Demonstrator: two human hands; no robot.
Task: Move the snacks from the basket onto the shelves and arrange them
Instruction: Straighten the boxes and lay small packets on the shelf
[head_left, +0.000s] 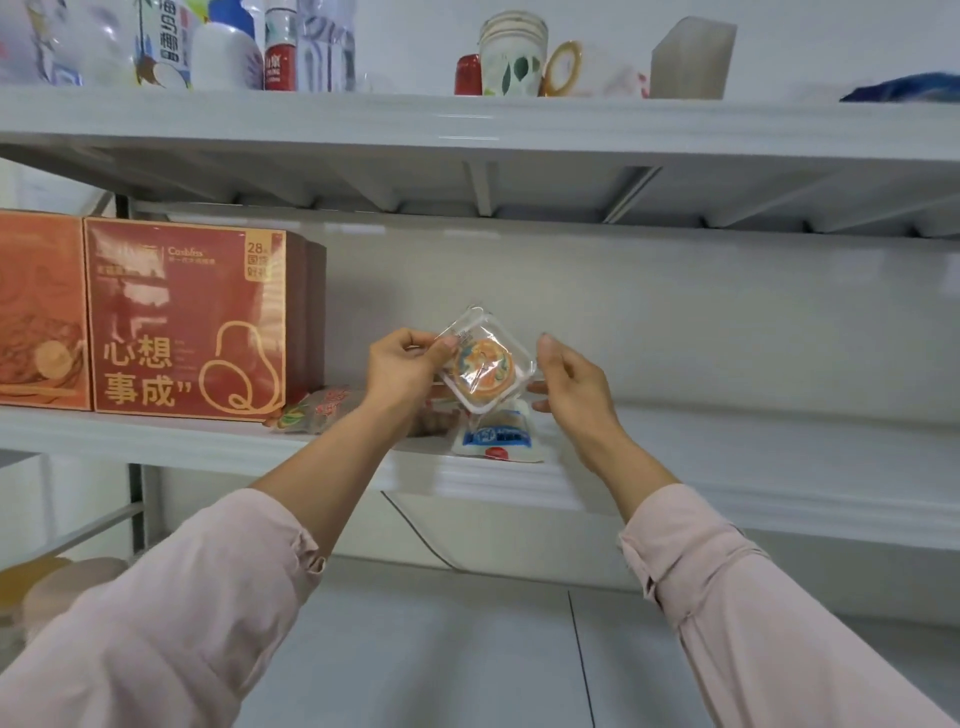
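A clear-wrapped round orange pastry (484, 366) in a white tray is held tilted above the middle shelf (727, 467). My left hand (402, 366) pinches its upper left corner. On the right side of the pack, my right hand (566, 382) has its fingers apart, fingertips at the pack's right edge. Below the pack a white and blue snack packet (498, 439) lies on the shelf. A red and green wrapped snack (317, 408) lies left of it. The basket is not in view.
Two red-orange gift boxes (187, 322) stand at the left of the middle shelf. The top shelf (467, 124) carries bottles (280, 47), a paper cup (511, 57), a tape roll (563, 70) and a white box (691, 60). A lower shelf surface (441, 649) lies beneath my arms.
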